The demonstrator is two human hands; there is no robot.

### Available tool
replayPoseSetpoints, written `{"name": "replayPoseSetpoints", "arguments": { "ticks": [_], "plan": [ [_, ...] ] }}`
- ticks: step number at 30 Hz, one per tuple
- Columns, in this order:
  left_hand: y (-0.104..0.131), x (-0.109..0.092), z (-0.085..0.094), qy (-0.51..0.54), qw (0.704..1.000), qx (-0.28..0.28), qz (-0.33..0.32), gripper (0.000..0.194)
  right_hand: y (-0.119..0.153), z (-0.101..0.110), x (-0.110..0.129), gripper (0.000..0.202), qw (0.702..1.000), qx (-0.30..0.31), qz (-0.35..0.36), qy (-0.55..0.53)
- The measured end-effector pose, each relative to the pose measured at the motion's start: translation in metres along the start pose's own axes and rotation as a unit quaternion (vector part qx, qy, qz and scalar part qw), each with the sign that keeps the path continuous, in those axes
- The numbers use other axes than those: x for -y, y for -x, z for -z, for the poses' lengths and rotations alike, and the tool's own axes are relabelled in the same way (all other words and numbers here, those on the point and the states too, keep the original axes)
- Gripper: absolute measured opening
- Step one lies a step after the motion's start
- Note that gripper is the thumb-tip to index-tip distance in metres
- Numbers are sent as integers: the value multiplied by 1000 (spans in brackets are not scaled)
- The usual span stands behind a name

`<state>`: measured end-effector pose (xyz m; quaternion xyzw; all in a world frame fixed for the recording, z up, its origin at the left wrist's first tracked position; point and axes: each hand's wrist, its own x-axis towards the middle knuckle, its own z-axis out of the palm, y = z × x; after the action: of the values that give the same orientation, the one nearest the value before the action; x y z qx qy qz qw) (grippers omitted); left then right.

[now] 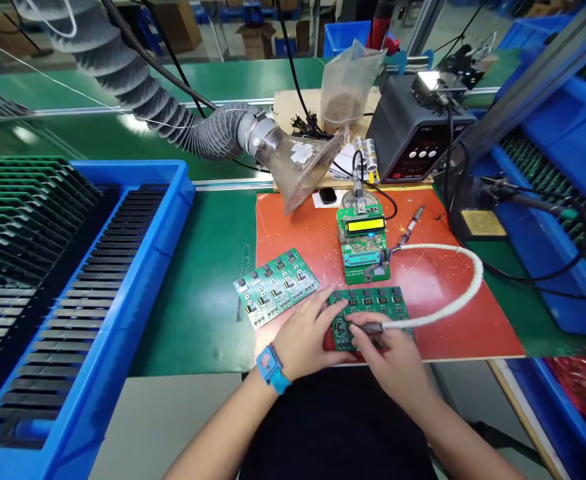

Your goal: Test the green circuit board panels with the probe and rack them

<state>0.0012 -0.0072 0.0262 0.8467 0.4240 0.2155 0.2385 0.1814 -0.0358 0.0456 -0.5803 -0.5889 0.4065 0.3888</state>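
Observation:
A green circuit board [369,301] with small displays lies on the red mat [453,300]. My left hand [309,333], with a blue watch at its wrist, rests at the board's left edge, fingers spread. My right hand [390,353] is closed around a dark probe at the end of a white sleeved cable [435,320]; its tip is over the board's lower left part. A second board [276,287] lies tilted to the left, partly off the mat. Above the first board sits a programmer board [363,247] with a lit yellow screen.
At the left, a blue tray [147,280] holds upright boards in black racks. A grey extraction hose [217,130] hangs over the table. Behind the mat stand a soldering station [417,140] and a plastic bag [347,87]. Blue bins [557,280] are at the right.

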Motion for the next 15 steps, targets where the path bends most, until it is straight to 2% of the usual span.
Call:
{"name": "replayPoseSetpoints", "arguments": {
  "ticks": [9,15],
  "plan": [
    [0,2,0,15,1000,-12,-12,89,2,1,0,24,1000,1,9,-8],
    [0,1,2,18,998,-42,-45,90,3,4,0,21,1000,9,18,-14]
  ]
}}
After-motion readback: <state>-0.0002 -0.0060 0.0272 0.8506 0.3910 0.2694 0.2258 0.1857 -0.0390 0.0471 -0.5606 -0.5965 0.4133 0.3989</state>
